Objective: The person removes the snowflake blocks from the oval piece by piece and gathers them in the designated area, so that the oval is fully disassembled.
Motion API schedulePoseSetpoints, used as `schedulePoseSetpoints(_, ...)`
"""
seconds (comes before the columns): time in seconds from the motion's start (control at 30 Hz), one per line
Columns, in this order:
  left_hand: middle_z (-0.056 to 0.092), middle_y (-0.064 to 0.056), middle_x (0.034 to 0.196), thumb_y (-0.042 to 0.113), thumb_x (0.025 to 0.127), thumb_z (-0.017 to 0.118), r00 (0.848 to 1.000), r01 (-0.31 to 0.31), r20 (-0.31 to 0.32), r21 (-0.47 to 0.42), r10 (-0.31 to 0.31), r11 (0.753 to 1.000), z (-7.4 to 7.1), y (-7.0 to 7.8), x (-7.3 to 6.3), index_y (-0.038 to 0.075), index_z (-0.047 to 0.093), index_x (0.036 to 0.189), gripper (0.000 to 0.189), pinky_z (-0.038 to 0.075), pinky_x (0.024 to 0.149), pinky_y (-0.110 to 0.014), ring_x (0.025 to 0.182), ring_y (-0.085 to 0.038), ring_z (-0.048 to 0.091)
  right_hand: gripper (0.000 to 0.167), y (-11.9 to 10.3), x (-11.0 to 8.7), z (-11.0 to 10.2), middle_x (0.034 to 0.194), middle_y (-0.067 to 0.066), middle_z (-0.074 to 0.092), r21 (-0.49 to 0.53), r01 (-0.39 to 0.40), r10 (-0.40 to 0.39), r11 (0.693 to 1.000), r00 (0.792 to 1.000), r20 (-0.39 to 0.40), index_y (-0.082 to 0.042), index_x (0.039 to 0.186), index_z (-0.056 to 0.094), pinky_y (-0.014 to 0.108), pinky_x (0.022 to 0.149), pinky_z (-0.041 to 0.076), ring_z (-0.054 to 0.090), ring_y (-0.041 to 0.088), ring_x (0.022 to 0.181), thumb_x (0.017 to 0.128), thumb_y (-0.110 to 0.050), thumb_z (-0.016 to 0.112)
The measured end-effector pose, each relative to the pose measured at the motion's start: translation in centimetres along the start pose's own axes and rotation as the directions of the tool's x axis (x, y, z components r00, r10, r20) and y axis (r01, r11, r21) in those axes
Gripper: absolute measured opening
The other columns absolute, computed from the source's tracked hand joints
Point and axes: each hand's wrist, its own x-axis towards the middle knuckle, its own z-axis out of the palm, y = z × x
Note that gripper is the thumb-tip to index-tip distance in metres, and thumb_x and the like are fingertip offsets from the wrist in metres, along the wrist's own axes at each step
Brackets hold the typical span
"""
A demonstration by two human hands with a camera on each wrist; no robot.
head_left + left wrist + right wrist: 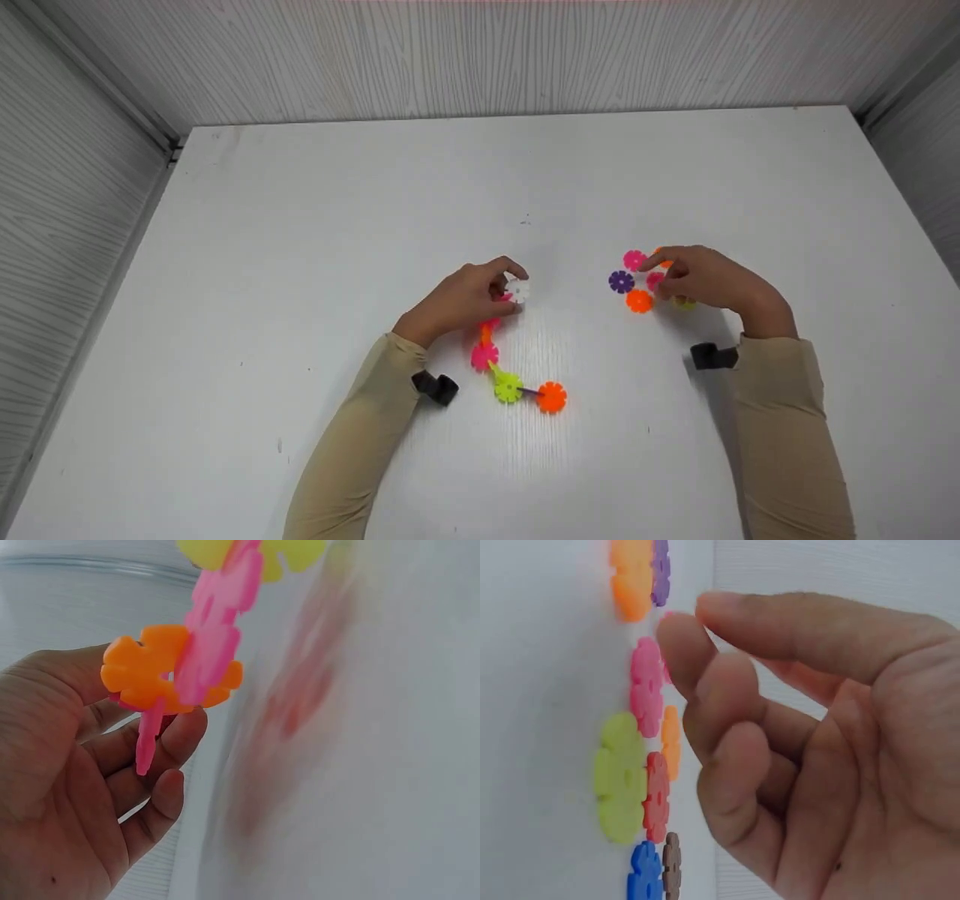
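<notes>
My left hand (466, 296) pinches a white notched flower-shaped disc (517, 290) between thumb and forefinger. From it hangs a chain of interlocked discs, with an orange disc (142, 664) and a pink disc (214, 652) close to the palm in the left wrist view. The chain runs toward the front, through a yellow-green disc (508, 388), to an orange disc (552, 397) at its end. Over a group of loose discs hovers my right hand (709, 279), fingers loosely curled, holding nothing. Nearest its fingertips lies a loose pink disc (646, 686).
Loose purple (621, 282), orange (639, 301) and pink (634, 260) discs lie left of the right hand. The right wrist view also shows yellow-green (619, 780), red (657, 799), blue (645, 877) and brown (673, 866) ones. Wood-grain panels (480, 60) border the white table (337, 187).
</notes>
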Motion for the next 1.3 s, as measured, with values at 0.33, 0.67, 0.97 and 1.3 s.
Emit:
schedulePoseSetpoints(0.33,0.062,-0.01,0.107,0.017,0.092,0.063,0.999,-0.032,0.03,-0.029,0.032,0.999,0.0,0.0,-0.1,0.018,0.056,0.13,0.039,0.049,0.09,-0.033,0.098,-0.021,0.055,0.039,-2.1,0.0,0.7,0.094,0.013,0.063,0.046,0.074,-0.071,0.996,0.995,-0.065,-0.01,0.133,0.05,0.033,0.073,0.049,0.057,0.026,0.084,0.096,-0.022,0.057)
schedulePoseSetpoints(0.67,0.069,-0.005,0.109,0.022,0.09,0.067,1.0,-0.017,0.002,-0.018,0.017,1.0,0.3,0.0,0.1,0.015,0.052,0.125,0.038,0.049,0.094,-0.033,0.096,-0.018,0.063,0.039,-4.8,0.9,3.2,0.097,0.011,0.068,0.042,0.159,-0.156,0.986,0.986,-0.063,-0.01,0.134,0.05,0.032,0.075,0.047,0.062,0.023,0.08,0.097,-0.021,0.057)
schedulePoseSetpoints(0.97,0.071,-0.006,0.101,0.021,0.091,0.066,0.999,-0.019,0.034,-0.079,0.022,0.997,0.2,0.4,0.1,0.014,0.055,0.125,0.036,0.051,0.087,-0.03,0.089,-0.017,0.063,0.043,-6.8,1.7,6.0,0.107,0.01,0.067,-0.007,0.236,-0.236,0.972,0.971,-0.033,-0.012,0.134,0.051,0.036,0.08,0.055,0.065,0.02,0.086,0.094,-0.024,0.062)
schedulePoseSetpoints(1.3,0.071,-0.006,0.104,0.019,0.092,0.065,0.997,-0.062,0.033,-0.091,0.066,0.994,0.3,0.3,0.1,0.015,0.058,0.128,0.037,0.051,0.092,-0.031,0.094,-0.017,0.064,0.05,-7.5,1.8,7.3,0.106,0.004,0.066,-0.013,0.253,-0.253,0.967,0.967,-0.025,-0.016,0.136,0.049,0.033,0.08,0.054,0.062,0.019,0.093,0.091,-0.027,0.067)
